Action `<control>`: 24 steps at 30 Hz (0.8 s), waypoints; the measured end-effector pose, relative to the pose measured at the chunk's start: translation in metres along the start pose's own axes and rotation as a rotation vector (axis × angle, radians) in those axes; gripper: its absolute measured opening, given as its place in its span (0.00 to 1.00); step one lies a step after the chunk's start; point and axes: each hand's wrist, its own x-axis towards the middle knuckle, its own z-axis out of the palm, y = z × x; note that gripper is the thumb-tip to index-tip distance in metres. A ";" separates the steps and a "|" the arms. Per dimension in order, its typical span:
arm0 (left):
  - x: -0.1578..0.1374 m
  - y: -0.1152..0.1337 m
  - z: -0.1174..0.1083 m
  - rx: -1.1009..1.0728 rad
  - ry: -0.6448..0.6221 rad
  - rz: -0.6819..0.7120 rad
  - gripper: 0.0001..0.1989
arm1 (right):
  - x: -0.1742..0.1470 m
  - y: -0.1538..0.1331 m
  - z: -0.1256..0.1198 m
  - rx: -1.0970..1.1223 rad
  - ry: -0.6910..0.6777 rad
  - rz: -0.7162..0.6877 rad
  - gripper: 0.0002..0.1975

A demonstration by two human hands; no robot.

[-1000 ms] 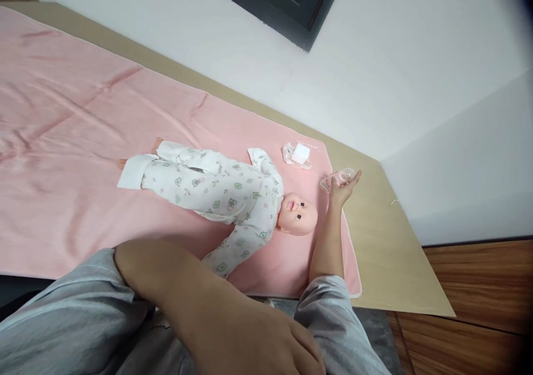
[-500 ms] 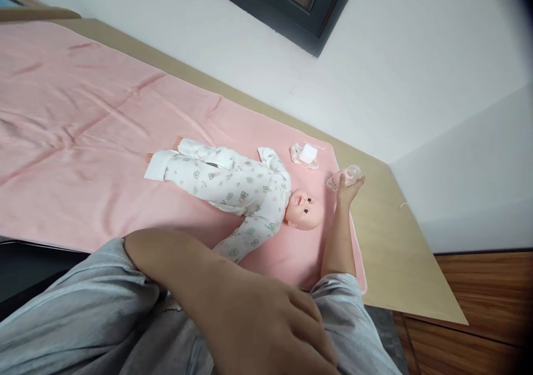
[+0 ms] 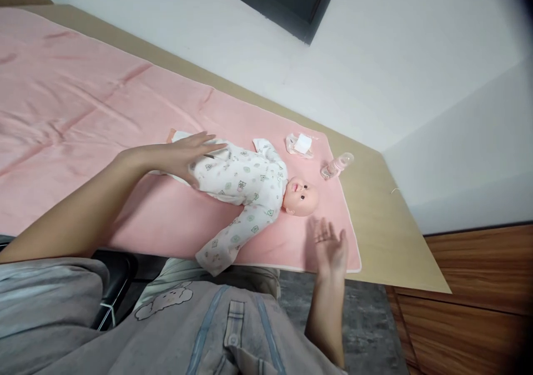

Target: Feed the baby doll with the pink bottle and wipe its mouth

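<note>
Head view: 1 doll [image 3: 245, 176] lies on a pink blanket [image 3: 160, 214], its legs beneath the left hand's [image 3: 195, 155] widely spread fingers; whether they touch, one cannot tell. Near its head, the right hand [image 3: 332, 250] shows its palm, fingers open and slightly curled. Beyond those fingertips sits a clear bottle [image 3: 332, 169], its contents too small to make out; farther off, a crinkled packet [image 3: 295, 146] bears 1 white square.

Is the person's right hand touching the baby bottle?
Apart. The head view shows the open right hand on the near side of the baby bottle, with a strip of bare pink blanket plainly between them.
</note>
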 end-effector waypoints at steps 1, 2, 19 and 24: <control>-0.002 -0.008 0.003 0.025 -0.026 -0.033 0.52 | -0.012 0.013 -0.001 0.039 -0.038 0.122 0.16; -0.004 -0.014 0.006 0.050 -0.050 -0.062 0.51 | -0.021 0.025 0.000 0.065 -0.080 0.213 0.19; 0.010 -0.056 0.001 0.124 -0.202 -0.098 0.58 | -0.008 0.092 0.067 0.139 -0.313 0.289 0.20; 0.020 -0.080 0.009 0.062 -0.300 -0.156 0.72 | -0.004 0.095 0.078 0.131 -0.353 0.255 0.25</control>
